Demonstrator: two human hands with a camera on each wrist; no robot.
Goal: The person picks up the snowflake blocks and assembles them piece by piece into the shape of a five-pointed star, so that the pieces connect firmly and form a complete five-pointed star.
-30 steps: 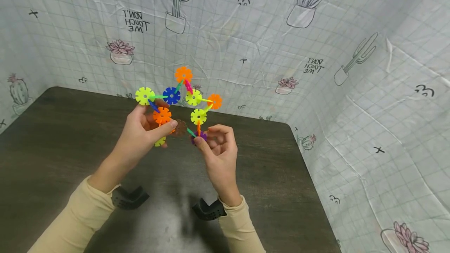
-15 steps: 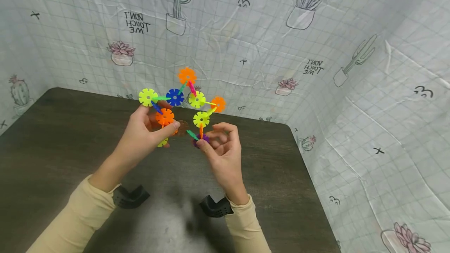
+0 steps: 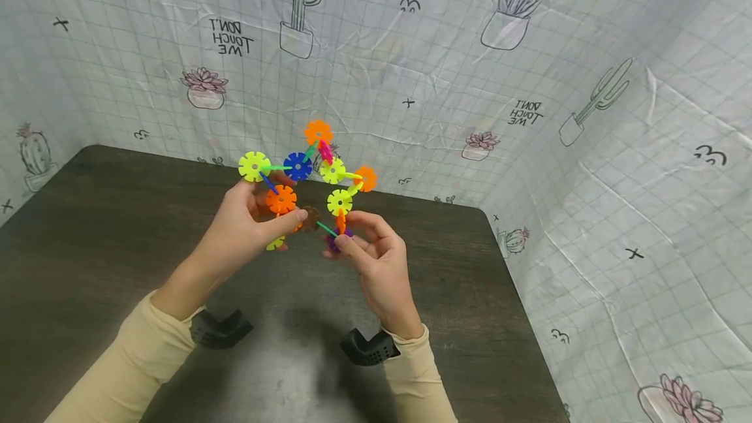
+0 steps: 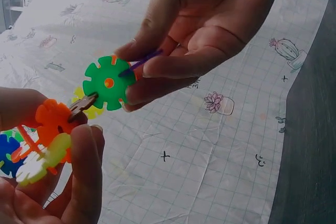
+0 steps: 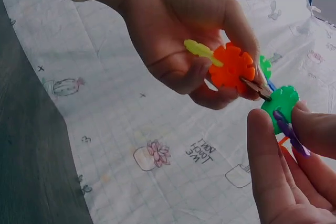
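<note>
A loop of linked, notched plastic discs in several colours is held above the table between both hands. My left hand (image 3: pixel 235 230) pinches an orange disc (image 4: pixel 48 115) on the left side, its thumb in front. A brown disc (image 3: pixel 311 218) projects from that grip towards a green disc (image 4: pixel 96 83), and the two meet at their edges in both wrist views. My right hand (image 3: pixel 383 269) pinches the loop at the green disc and the purple disc (image 5: pixel 289 132) slotted into it. Yellow, blue and orange discs (image 3: pixel 313 129) form the far side. Fingers hide part of the loop.
The dark wooden table (image 3: pixel 458 318) lies below the hands. Behind it and along the sides hangs a white curtain (image 3: pixel 435 64) with cactus prints. Black wrist mounts (image 3: pixel 220 331) sit at both cuffs.
Both hands and the disc loop have drifted slightly right and down in the head view. The green disc now looks thinner, turned more edge-on. Both grips on the loop stay.
</note>
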